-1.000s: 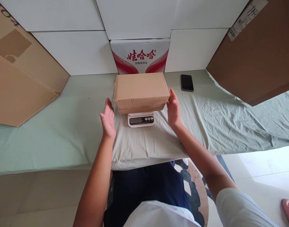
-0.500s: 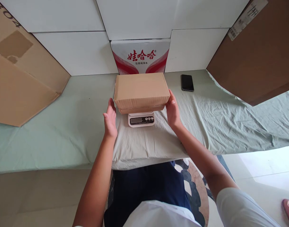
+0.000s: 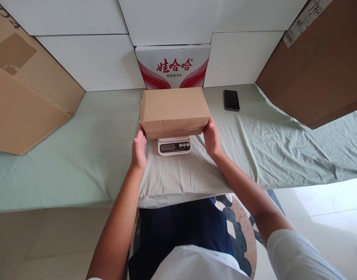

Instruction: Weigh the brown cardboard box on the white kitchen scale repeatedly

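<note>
1. Currently, the cardboard box (image 3: 175,107) sits atop the white scale (image 3: 174,147) on your cloth-covered table (image 3: 87,155), overhanging it on both sides.
2. Your left hand (image 3: 139,149) and right hand (image 3: 211,138) flank its lower sides, fingers partly hidden; whether you grip or merely touch cannot be told.
3. Expect fairly stiff, dentable walls; its weight doesn't show.
4. Both short ends, held low between your palms, seem your best hold.
</note>
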A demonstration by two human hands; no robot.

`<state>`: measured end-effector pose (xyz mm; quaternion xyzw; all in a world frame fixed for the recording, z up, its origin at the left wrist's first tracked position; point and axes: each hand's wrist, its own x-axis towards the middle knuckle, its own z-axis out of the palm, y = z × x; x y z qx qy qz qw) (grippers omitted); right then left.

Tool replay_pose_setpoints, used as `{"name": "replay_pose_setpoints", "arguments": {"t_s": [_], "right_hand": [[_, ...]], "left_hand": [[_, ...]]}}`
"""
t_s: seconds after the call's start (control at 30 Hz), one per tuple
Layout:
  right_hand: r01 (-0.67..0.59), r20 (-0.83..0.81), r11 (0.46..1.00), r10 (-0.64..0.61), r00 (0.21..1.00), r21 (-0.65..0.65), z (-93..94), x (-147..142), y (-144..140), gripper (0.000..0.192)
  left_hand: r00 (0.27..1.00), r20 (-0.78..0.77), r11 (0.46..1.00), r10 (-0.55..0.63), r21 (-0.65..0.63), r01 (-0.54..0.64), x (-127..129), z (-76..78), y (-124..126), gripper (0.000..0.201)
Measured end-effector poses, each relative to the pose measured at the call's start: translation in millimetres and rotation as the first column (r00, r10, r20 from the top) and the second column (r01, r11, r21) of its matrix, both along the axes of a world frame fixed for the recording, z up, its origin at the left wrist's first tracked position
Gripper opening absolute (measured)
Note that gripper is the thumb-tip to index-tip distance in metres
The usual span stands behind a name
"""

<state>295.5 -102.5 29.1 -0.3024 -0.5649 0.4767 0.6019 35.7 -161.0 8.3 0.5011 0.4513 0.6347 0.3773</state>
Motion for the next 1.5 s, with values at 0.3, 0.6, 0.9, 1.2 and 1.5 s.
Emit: {"name": "replay_pose_setpoints", "arguments": {"t_s": [0.3, 0.6, 0.9, 1.2, 1.5], "right_hand": [[0.01, 0.048, 0.999, -0.008, 0.999, -0.038, -5.4, -4, 5, 0.076], [-0.03, 0.037, 1.0, 0.03, 0.999, 0.001, 26.6, -10, 25, 0.079], [0.059, 0.062, 0.992, -0.066, 0.996, 0.112, 25.1, -40, 126, 0.099], [0.089, 0.047, 0.996, -0.09, 0.995, 0.023, -20.0, -59, 158, 0.091], [0.117, 0.056, 0.99, -0.112, 0.992, -0.084, -32.8, -55, 159, 0.089]], "left_hand": [[1.0, -0.005, 1.0, -0.01, -0.004, 0.01, 8, -0.2, 2, 0.1], [0.999, 0.01, 0.998, -0.035, 0.061, 0.035, -1, 24.4, 25, 0.093], [0.992, 0.116, 0.996, 0.055, 0.069, -0.063, -16, 11.4, 143, 0.109], [0.981, 0.107, 0.984, 0.162, -0.096, -0.152, -21, -14.1, 170, 0.104], [0.992, 0.083, 0.984, 0.09, -0.164, -0.075, -24, -17.2, 173, 0.099]]}}
